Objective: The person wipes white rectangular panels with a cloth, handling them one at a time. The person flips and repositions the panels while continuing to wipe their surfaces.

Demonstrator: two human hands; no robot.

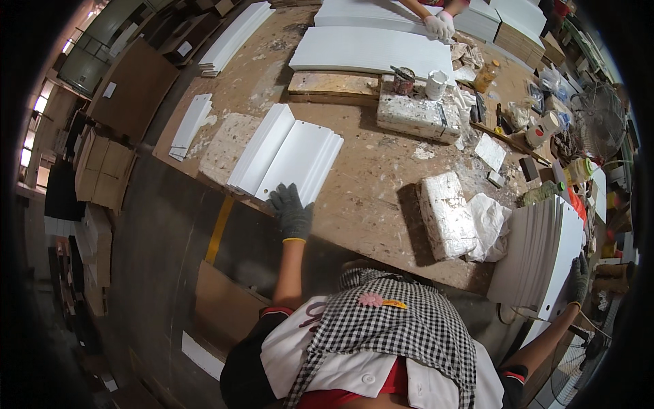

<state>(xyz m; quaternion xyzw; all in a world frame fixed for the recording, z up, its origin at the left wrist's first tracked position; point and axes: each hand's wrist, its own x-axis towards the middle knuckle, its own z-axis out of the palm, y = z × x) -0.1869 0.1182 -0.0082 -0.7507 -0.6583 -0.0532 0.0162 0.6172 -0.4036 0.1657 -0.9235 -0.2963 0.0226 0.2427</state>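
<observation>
My left hand (291, 212), in a dark grey glove with a yellow cuff, rests with fingers spread on the near end of a white board (304, 153). This board tops a stack with small holes near the ends. A narrower stack of white strips (264, 146) adjoins it on the left. Far to the right, my right hand (578, 281), gloved in grey too, lies with fingers stretched along the outer face of a row of upright white panels (531, 252). Part of that hand is hard to make out near the picture's dark rim.
A paint-smeared white block (447, 217) and crumpled white plastic (487, 225) stand before me. Beyond are a dark paint can (403, 82), a white cup (436, 85) and long white boards (368, 49). A co-worker's gloved hands (440, 25) touch boards at the far edge. A fan (599, 119) stands right.
</observation>
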